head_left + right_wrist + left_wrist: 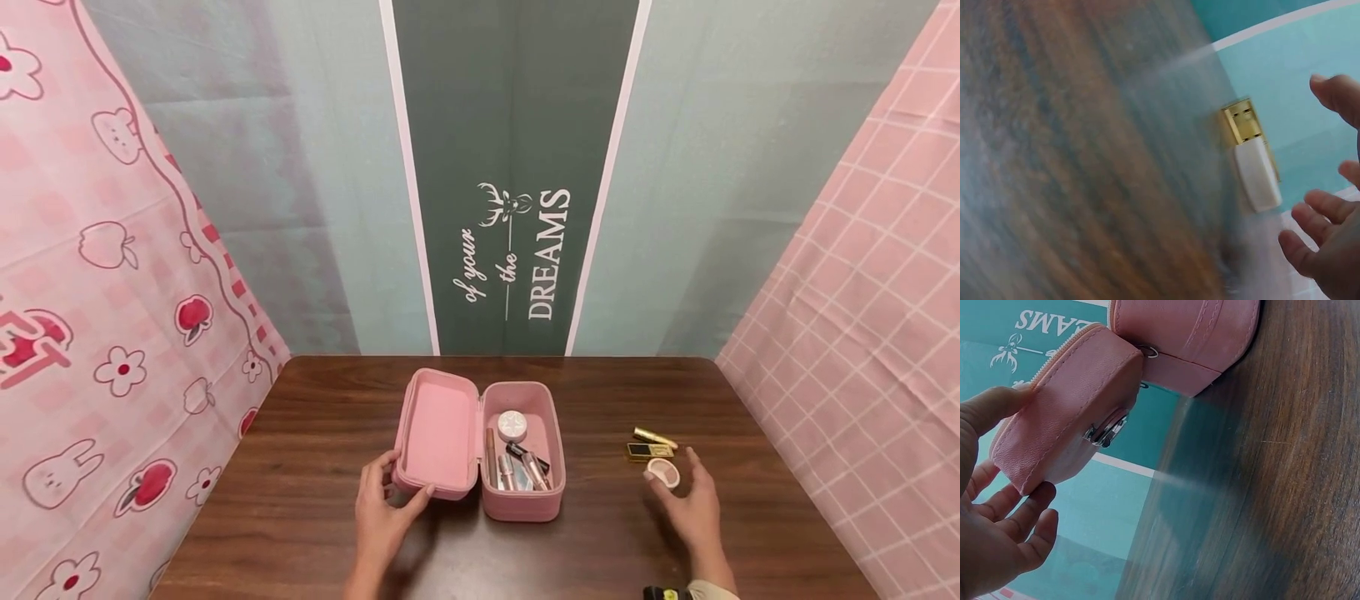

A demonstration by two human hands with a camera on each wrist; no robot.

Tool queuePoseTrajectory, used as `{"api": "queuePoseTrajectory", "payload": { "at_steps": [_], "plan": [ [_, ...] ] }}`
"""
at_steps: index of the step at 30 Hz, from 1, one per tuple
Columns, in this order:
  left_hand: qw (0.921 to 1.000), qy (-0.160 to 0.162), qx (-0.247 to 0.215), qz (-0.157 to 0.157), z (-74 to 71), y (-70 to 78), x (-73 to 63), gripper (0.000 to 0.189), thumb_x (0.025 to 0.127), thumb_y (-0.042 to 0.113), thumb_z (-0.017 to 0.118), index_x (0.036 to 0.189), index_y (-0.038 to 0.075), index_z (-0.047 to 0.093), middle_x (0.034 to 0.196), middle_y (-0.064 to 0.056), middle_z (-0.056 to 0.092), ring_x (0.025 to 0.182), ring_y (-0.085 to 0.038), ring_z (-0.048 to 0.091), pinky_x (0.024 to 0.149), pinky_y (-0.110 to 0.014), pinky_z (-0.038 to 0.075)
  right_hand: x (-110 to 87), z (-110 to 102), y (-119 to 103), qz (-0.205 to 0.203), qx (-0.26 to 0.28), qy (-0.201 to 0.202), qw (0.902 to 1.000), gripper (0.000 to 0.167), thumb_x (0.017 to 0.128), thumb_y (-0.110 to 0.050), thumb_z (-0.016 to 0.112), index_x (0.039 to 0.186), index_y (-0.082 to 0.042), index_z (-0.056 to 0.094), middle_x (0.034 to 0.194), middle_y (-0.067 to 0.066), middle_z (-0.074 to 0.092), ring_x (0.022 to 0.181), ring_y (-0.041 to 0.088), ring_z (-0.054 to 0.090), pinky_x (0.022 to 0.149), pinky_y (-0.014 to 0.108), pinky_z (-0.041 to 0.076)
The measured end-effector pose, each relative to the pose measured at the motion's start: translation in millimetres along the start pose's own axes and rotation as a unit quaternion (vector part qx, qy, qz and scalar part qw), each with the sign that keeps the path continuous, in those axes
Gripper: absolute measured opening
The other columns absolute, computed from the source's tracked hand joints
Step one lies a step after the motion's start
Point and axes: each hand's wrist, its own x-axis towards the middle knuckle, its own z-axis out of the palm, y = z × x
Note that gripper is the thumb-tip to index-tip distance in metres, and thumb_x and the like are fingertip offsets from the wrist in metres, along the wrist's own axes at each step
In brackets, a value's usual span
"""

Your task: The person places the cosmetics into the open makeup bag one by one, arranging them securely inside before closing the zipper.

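Observation:
A pink zip case [522, 506] lies open on the table, its lid [441, 433] swung out to the left. My left hand [382, 508] grips the lid's near left corner, thumb on the rim and fingers underneath; the left wrist view shows the lid's outer side with a metal fitting [1107, 429]. Inside the case are a round white container [512, 426] and several makeup tubes. On the right, my right hand [693, 508] spreads around a small round white-rimmed pot [663, 473]. In the right wrist view its fingers stand apart from the white pot [1257, 175].
Just behind the pot lie a black and gold case [648, 452] and a slim gold tube [655, 437]. The brown wooden table [322, 433] ends at a green printed cloth [510, 100]. Pink cloths hang along both sides.

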Motion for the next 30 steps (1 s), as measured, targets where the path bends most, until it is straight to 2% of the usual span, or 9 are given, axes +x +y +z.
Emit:
{"api": "queuePoseTrajectory", "payload": {
  "at_steps": [4, 8, 12, 16, 24, 30],
  "plan": [
    [1.0, -0.002, -0.004, 0.0, 0.3, 0.6, 1.0, 0.068, 0.056, 0.01, 0.089, 0.116, 0.005, 0.056, 0.103, -0.005, 0.054, 0.082, -0.017, 0.055, 0.065, -0.038, 0.046, 2.2, 1.8, 6.1, 0.035, -0.006, 0.01, 0.9993, 0.087, 0.075, -0.017, 0.074, 0.139, 0.013, 0.023, 0.127, 0.042, 0.032, 0.113, 0.052, 0.035, 0.093, 0.06, 0.027],
    [1.0, -0.001, -0.003, 0.001, -0.2, 0.6, 1.1, 0.068, 0.056, 0.01, 0.089, 0.115, 0.006, 0.056, 0.103, -0.004, 0.054, 0.082, -0.017, 0.055, 0.064, -0.037, 0.046, 6.9, 4.6, 10.3, 0.057, -0.02, 0.001, 0.9982, 0.088, 0.077, -0.023, 0.074, 0.138, 0.015, 0.024, 0.122, 0.04, 0.038, 0.108, 0.049, 0.039, 0.09, 0.057, 0.029],
    [1.0, -0.004, 0.0, 0.001, -0.3, -0.2, 0.1, 0.067, 0.057, 0.01, 0.089, 0.115, 0.006, 0.056, 0.103, -0.005, 0.055, 0.082, -0.018, 0.055, 0.065, -0.035, 0.045, 9.6, 6.5, 13.0, 0.066, -0.061, -0.021, 0.9957, 0.09, 0.075, -0.03, 0.076, 0.135, 0.017, 0.028, 0.123, 0.038, 0.036, 0.115, 0.052, 0.031, 0.091, 0.061, 0.024],
    [1.0, -0.007, 0.005, -0.002, -0.9, -0.3, -0.7, 0.067, 0.057, 0.01, 0.088, 0.116, 0.005, 0.056, 0.104, -0.004, 0.055, 0.082, -0.017, 0.055, 0.066, -0.033, 0.045, 8.1, 8.2, 16.3, 0.079, -0.08, -0.039, 0.9929, 0.088, 0.073, -0.031, 0.077, 0.133, 0.016, 0.033, 0.13, 0.037, 0.029, 0.119, 0.056, 0.022, 0.091, 0.065, 0.018],
    [1.0, -0.008, -0.001, -0.003, -1.7, 0.2, -0.8, 0.068, 0.056, 0.009, 0.088, 0.116, 0.005, 0.056, 0.104, -0.005, 0.055, 0.082, -0.016, 0.055, 0.065, -0.031, 0.044, 7.2, 10.2, 19.7, 0.068, -0.091, -0.035, 0.9929, 0.069, 0.076, -0.022, 0.074, 0.124, 0.015, 0.043, 0.127, 0.035, 0.03, 0.115, 0.058, 0.023, 0.087, 0.065, 0.019],
    [0.9999, -0.009, -0.008, -0.005, -1.9, 0.3, -0.8, 0.069, 0.056, 0.008, 0.088, 0.116, 0.005, 0.056, 0.104, -0.005, 0.055, 0.082, -0.017, 0.055, 0.065, -0.032, 0.044, 10.5, 8.3, 20.3, 0.054, -0.102, -0.034, 0.9928, 0.063, 0.073, -0.02, 0.076, 0.118, 0.015, 0.049, 0.123, 0.037, 0.034, 0.111, 0.058, 0.027, 0.086, 0.064, 0.022]
  ]
}}
